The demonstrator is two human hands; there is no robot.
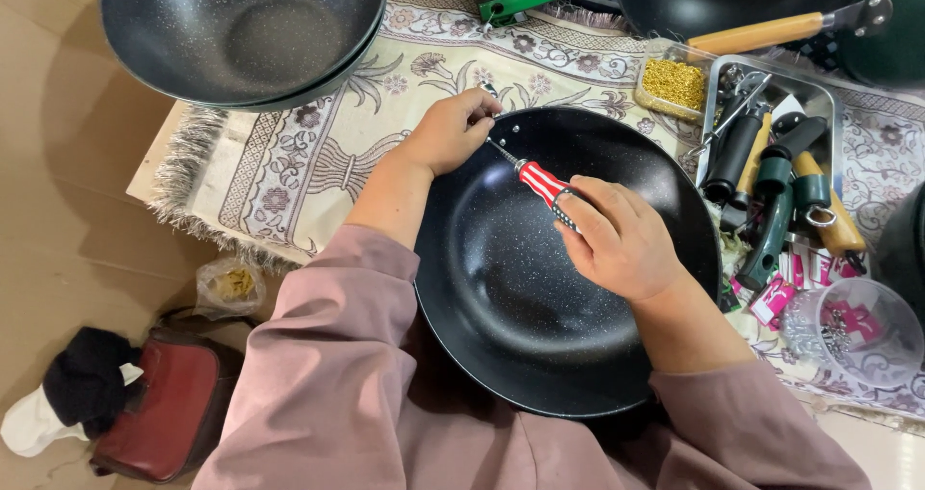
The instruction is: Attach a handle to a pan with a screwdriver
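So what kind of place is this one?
Probably a small home workshop for fitting handles to pans, set up on the floor. A patterned rug serves as the work surface; a tray holds loose handles; the right hand drives a screwdriver at a wok rim.

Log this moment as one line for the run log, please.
right hand: grips red-striped screwdriver | left hand: pinches at wok rim by tool tip | black wok: on patterned mat

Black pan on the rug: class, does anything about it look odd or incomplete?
Yes. The pan has no handle; bare holes show at its rim where the left hand pinches and the right hand aims a screwdriver.
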